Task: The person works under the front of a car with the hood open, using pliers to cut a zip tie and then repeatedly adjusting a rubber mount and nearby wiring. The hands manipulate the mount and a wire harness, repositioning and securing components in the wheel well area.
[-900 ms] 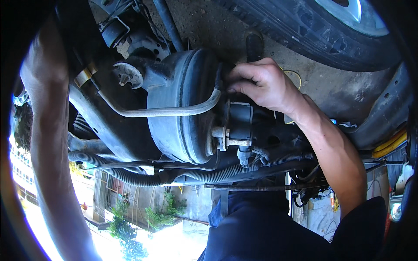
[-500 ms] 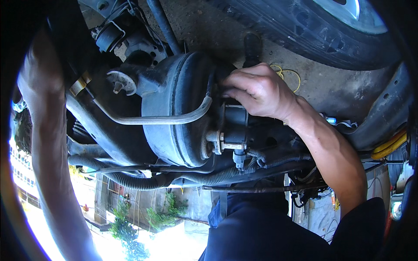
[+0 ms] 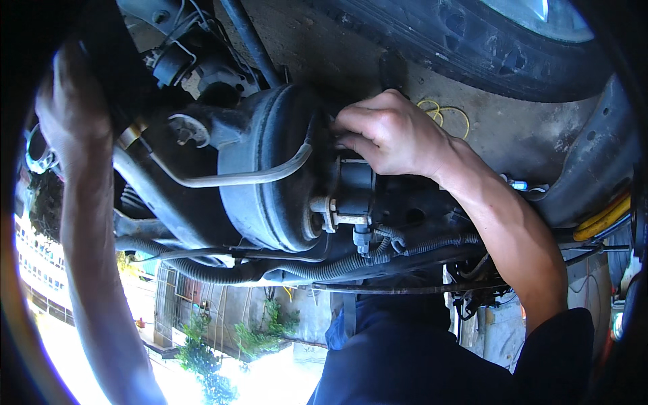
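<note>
A round black metal canister (image 3: 244, 152), dusty and with a raised seam, hangs among a vehicle's underside parts at mid-view. My right hand (image 3: 386, 131) is closed beside its upper right, thumb and fingertips pinched together; whatever lies between them is hidden. Just below that hand is a black cylindrical fitting (image 3: 356, 185) with a rusty bracket (image 3: 327, 214). A bent grey metal pipe (image 3: 233, 180) crosses in front of the canister. At the far left my left hand (image 3: 73, 108) is raised against a dark part, its fingers lost in shadow.
A large tyre (image 3: 472, 50) fills the upper right, near a yellow cord (image 3: 442, 115) on the dirty ground. Corrugated black tubing (image 3: 209, 271) and a thin rod (image 3: 398, 291) run across below the canister. A dark frame beam (image 3: 597, 158) curves along the right.
The view has shifted slightly, with the canister and pipe a little further left. My left hand has moved slightly right and turned. My right hand keeps its pinch beside the canister.
</note>
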The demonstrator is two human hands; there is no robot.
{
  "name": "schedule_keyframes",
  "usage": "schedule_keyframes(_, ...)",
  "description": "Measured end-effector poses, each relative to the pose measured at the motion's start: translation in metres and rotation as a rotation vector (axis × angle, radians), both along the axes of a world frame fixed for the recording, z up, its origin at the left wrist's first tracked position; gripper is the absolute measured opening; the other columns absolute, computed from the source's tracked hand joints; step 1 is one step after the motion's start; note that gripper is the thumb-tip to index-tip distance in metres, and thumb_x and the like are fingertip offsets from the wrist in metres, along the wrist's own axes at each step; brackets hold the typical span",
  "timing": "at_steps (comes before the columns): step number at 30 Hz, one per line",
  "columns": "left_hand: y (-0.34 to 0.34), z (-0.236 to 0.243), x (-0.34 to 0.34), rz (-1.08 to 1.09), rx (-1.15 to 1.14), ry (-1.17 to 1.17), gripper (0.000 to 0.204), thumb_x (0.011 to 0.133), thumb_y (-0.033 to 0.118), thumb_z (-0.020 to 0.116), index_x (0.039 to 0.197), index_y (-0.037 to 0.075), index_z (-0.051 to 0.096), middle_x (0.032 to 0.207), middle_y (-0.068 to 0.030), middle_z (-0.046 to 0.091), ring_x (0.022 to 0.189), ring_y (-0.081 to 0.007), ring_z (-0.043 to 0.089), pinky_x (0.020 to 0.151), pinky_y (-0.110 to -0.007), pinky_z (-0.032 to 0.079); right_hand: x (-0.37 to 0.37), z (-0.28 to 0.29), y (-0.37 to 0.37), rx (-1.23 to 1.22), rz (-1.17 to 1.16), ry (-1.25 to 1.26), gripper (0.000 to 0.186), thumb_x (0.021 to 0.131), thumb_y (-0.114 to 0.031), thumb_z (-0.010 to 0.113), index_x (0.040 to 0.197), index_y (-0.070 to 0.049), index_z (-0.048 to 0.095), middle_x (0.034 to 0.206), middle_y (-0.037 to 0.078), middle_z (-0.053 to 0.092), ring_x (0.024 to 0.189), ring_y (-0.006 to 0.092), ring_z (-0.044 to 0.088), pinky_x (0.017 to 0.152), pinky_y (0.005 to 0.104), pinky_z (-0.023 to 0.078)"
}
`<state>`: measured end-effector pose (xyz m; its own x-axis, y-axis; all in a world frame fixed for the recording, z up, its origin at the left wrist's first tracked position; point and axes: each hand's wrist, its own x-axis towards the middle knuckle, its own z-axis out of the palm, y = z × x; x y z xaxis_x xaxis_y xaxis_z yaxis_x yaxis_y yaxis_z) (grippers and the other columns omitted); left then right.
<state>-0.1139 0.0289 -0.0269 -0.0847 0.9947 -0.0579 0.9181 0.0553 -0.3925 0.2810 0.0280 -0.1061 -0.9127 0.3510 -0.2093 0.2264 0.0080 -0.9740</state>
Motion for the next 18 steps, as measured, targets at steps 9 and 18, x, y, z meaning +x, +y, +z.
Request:
schedule_keyframes(9,-0.001,0.001,0.008,-0.186,0.123,-0.043,0.035,0.11,0.011,0.048,0.141,0.017,0.063,0.127,-0.0343,0.063,0.11,-0.0493,0.07,0.081,-0.056,0.065,-0.014,0.003,0.023,-0.573,0.101,-0.419,0.028,0.096,-0.025,0.078,0.108,0.0,0.079,0.092,0.02,0.078,0.085,0.0288,0.077,0.082,0.0397,0.058)
schedule_keyframes(18,0.006,0.006,0.006,-0.041,0.045,-0.131,0.03,0.108,0.014,0.057,0.138,0.018,0.062,0.128,-0.0296,0.063,0.109,-0.045,0.073,0.073,-0.048,0.067,-0.024,-0.012,0.001,-0.62,0.004,-0.404,0.042,0.098,-0.038,0.077,0.111,0.003,0.079,0.093,0.023,0.078,0.091,0.03,0.077,0.085,0.0429,0.057)
